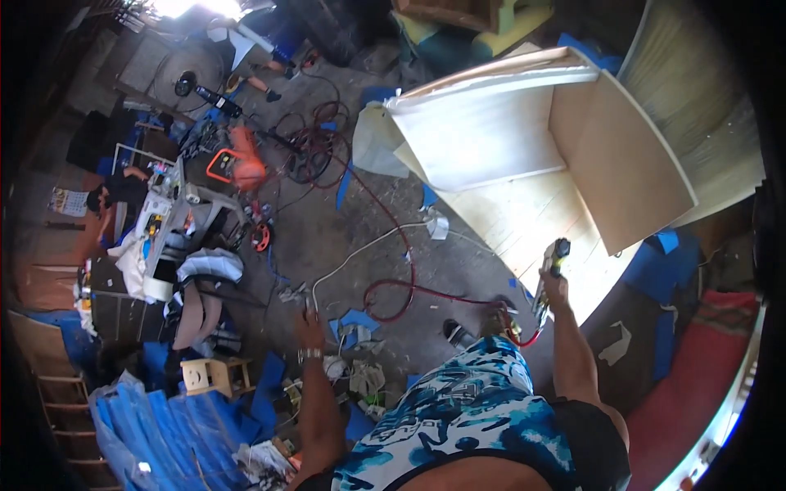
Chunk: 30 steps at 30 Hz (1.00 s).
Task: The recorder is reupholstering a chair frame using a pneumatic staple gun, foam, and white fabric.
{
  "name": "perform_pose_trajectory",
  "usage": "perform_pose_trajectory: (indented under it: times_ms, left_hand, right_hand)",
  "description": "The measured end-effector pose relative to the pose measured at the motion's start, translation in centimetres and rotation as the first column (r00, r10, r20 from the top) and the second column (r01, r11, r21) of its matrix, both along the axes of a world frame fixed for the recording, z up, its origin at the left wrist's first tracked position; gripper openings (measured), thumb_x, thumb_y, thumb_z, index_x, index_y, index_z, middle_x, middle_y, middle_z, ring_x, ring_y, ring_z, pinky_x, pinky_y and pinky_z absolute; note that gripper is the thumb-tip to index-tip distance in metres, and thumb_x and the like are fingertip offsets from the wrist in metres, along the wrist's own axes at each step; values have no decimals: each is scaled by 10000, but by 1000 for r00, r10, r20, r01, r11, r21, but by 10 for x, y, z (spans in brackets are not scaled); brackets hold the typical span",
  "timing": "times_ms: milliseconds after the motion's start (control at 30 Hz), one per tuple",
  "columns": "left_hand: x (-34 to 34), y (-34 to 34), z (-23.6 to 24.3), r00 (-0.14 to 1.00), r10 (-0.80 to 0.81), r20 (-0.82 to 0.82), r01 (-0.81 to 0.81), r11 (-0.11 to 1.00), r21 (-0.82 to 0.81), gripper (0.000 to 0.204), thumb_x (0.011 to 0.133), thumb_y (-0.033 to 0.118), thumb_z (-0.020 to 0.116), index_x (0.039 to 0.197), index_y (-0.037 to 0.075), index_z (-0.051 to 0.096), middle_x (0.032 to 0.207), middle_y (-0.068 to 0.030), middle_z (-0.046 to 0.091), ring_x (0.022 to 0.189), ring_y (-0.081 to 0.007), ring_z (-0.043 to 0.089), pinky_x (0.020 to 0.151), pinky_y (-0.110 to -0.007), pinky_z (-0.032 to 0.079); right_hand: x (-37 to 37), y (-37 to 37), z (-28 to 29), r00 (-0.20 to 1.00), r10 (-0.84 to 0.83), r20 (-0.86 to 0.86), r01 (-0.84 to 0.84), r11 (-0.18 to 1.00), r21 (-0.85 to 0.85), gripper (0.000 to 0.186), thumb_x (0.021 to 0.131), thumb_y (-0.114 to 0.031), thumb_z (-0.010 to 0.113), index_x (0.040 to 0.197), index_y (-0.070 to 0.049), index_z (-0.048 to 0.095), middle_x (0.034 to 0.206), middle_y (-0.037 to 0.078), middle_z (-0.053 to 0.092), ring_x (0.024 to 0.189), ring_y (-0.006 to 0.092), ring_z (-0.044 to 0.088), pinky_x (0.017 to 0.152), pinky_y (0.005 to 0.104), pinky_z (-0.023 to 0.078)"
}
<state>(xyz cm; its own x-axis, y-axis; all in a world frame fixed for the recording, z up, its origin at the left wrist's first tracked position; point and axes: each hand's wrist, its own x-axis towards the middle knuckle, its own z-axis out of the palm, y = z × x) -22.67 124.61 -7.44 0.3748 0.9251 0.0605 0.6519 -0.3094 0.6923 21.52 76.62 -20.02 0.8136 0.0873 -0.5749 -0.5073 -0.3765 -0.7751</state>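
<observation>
My right hand (554,288) is wrapped round an air staple gun (560,250) with a dark and yellowish head. A red air hose (407,245) loops over the floor and comes up below that hand. The gun is in front of a box-like frame (626,155) with a wooden base (536,217), a brown board side and a white-lined panel (483,135). Whether the gun touches the base I cannot tell. Lower and to the left, my left hand (309,329) hangs over the floor with its fingers stretched out, holding nothing visible. A pale cord (360,251) runs near its fingertips.
Scraps of blue sheet (358,321) litter the floor around my feet. An orange machine (248,164) and coiled hose stand farther off. At left, a person (123,188) is beside a cluttered table (168,221). Blue wrapped material (155,425) lies lower left, a red padded piece (696,385) at right.
</observation>
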Motion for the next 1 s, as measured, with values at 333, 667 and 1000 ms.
perform_pose_trajectory:
  times_ms: [333, 667, 1000]
  left_hand:
    - [262, -142, 65, 770, -573, 281, 606, 794, -42, 318, 908, 294, 638, 1010, 4, 555, 763, -123, 616, 678, -229, 605, 621, -373, 482]
    - [401, -133, 149, 538, -832, 137, 836, 547, 37, 322, 873, 267, 670, 1035, 0, 590, 944, -206, 653, 869, -373, 640, 720, -395, 507]
    - [450, -127, 147, 314, -948, -59, 949, 313, 20, 409, 787, 278, 713, 1101, 55, 576, 882, -217, 658, 825, -414, 643, 679, -478, 509]
  right_hand:
    - [-31, 51, 145, 970, -179, 162, 107, 920, 377, 214, 855, -216, 591, 697, -82, 537, 554, 3, 493, 486, 95, 455, 461, 270, 358]
    - [30, 133, 239, 980, -185, 73, 24, 473, 881, 465, 990, -464, 443, 857, -30, 544, 732, 68, 516, 637, 185, 535, 758, 370, 490]
    - [2, 199, 246, 891, -439, -115, 269, 306, 913, 216, 976, -276, 519, 1019, -70, 566, 866, 36, 550, 772, 178, 578, 711, 397, 533]
